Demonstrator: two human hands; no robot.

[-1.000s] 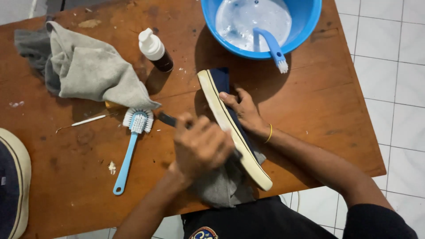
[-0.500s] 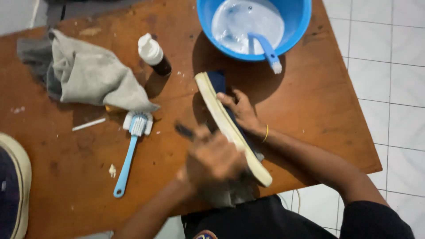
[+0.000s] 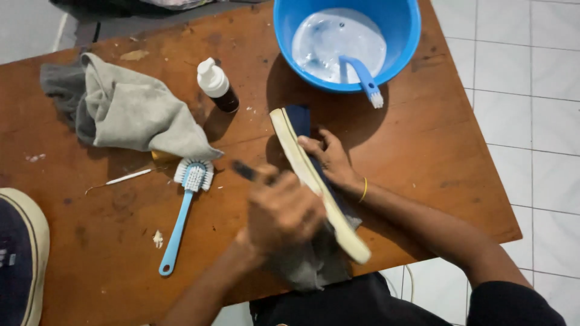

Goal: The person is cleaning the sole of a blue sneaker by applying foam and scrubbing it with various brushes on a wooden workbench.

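Two hands work at the near edge of a brown wooden table (image 3: 423,157), both on one dark blue shoe (image 3: 300,121) tipped on its side, its cream sole (image 3: 314,181) turned toward the left hand. The shoe's long axis runs from the far end, near the blue basin (image 3: 406,36), down to the near edge by the person's body. The right hand (image 3: 329,160) lies on the shoe's upper side, fingers spread narrowly and pressed against it just behind the sole, steadying it. The left hand (image 3: 284,211) is blurred; its fingers are curled tight round a dark brush handle (image 3: 244,171) whose tip sticks out past the knuckles, away from the sole. The sole sits just to the right of those knuckles, touching or nearly so; the blur hides the exact contact. Both hands are about equally near the shoe.

Beyond the right fingertips the basin holds cloudy water and a blue brush (image 3: 362,78) leaning on its rim. Left of the left hand lie a crumpled grey cloth (image 3: 127,108), part of a second shoe (image 3: 21,259) at the table's far left edge, a light blue scrubbing brush (image 3: 181,217) with white bristles, a small dark bottle (image 3: 217,84) with a white cap, and a thin white pick (image 3: 124,177). Another grey cloth (image 3: 311,265) hangs under the shoe's near end.
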